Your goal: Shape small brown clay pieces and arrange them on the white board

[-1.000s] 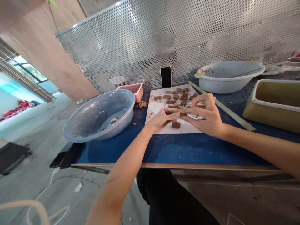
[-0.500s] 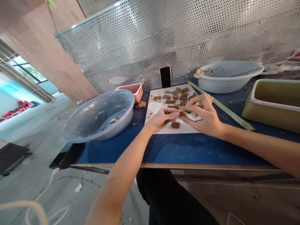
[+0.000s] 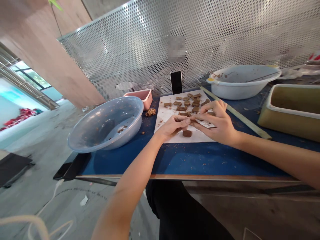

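My left hand [image 3: 173,126] and my right hand [image 3: 218,125] meet over a white board [image 3: 201,137]. Their fingertips pinch a small piece of brown clay-like material [image 3: 192,121] between them; fingers cover most of it. Just below, a flat brown block with rounded corners [image 3: 187,133] lies on the board. Several brown pieces, some bone-shaped [image 3: 182,108], are spread over the board's far half, with crumbs among them.
Left stand a translucent blue basin [image 3: 105,146], a pink box [image 3: 147,100] and a brown crumbly lump [image 3: 150,112]. A phone [image 3: 176,82] leans upright behind the board. Rightward are a pale strip [image 3: 242,119], a white basin [image 3: 242,90] and a yellowish tub [image 3: 290,121].
Both hands stay in nearly the same place. The fingertips have shifted slightly around the small brown piece, which shows less now.
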Available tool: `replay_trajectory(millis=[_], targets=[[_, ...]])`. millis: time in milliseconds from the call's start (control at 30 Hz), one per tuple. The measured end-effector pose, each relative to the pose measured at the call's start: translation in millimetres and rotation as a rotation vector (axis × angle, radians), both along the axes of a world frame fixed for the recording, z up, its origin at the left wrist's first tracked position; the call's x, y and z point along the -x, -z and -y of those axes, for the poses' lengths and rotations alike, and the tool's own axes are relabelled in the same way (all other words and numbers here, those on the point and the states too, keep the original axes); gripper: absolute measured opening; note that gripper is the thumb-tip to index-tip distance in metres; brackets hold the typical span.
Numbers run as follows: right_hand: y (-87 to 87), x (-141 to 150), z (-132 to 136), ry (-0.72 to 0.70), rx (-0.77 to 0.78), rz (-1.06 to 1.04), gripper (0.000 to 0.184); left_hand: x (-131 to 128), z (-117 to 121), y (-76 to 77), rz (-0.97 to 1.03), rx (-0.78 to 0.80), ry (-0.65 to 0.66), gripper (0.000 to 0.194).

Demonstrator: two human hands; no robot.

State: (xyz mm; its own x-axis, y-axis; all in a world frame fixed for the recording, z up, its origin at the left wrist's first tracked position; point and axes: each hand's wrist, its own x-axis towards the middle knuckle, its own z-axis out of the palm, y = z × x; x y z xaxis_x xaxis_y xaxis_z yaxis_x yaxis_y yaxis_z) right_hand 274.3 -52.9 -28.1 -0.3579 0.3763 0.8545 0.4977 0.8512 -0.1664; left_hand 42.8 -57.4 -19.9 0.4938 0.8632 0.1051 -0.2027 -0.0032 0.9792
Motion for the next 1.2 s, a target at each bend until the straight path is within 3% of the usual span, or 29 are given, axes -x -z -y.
replay_trajectory(millis=[133, 300, 433, 667, 733, 867, 967, 1100, 1200], targets=[[-0.4, 2, 1, 0.027, -0.044, -0.034, 0.028, 0, 0, 0.6, 0.017, -0.001, -0.022, 0.061], [0.5, 4, -1, 0.02, -0.012, -0.041, 0.011, -1, 1, -0.1, 0.015, -0.013, -0.004, 0.064], [0.7, 4, -2, -0.02, -0.004, -0.053, 0.013, -3, 0, -3.5, 0.1, 0.05, -0.031, 0.058], [-2.4, 2, -2, -0.123, 0.121, 0.005, 0.046, -6, -3, -11.2, 0.278, 0.121, -0.256, 0.04], [-1.2, 3, -5, -0.125, 0.103, -0.006, 0.041, -6, -3, -11.2, 0.316, 0.118, -0.279, 0.03], [2.8, 5, -10, -0.141, 0.081, -0.049, 0.008, -6, -6, -9.1, 0.341, 0.129, -0.3, 0.024], [3.9, 6, -9, -0.15, 0.082, -0.03, 0.006, -4, -7, -7.9, 0.334, 0.141, -0.312, 0.024], [3.1, 6, -7, -0.152, 0.089, 0.036, 0.031, -3, -8, -7.6, 0.329, 0.135, -0.323, 0.023], [2.9, 5, -8, -0.138, 0.089, 0.011, 0.017, -3, -9, -6.9, 0.332, 0.124, -0.314, 0.023]])
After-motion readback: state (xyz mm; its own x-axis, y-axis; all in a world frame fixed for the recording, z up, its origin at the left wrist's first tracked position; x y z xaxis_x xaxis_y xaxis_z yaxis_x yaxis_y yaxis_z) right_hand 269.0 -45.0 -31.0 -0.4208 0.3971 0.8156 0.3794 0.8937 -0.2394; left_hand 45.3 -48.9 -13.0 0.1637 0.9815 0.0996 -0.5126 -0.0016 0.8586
